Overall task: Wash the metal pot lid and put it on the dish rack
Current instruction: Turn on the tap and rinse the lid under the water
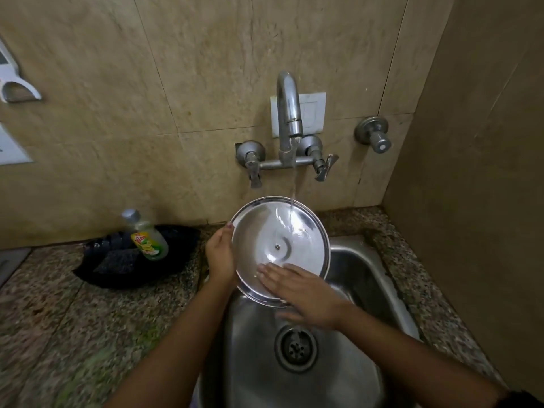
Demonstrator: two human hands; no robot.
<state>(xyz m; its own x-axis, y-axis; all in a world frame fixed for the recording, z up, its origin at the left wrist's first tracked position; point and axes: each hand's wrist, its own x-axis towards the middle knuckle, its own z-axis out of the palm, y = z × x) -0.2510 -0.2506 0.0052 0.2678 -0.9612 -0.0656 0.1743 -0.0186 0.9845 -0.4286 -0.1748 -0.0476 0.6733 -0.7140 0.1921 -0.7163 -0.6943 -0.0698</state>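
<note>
Left hand (220, 254) grips the lid (279, 248) rim — fingers hidden behind; right hand (297, 290) lies flat, fingers spread.

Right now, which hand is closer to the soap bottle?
Left. The left hand grips the lid's edge on the soap bottle's side; the right hand is farther, across the lid.

Both bare forearms reach in from six o'clock. The left hand (220, 257) sits at nine o'clock of the frame's centre, its grip curled closed, thumb up. The right hand (303, 290) lies flat, fingers (269, 275) spread toward ten o'clock.
</note>
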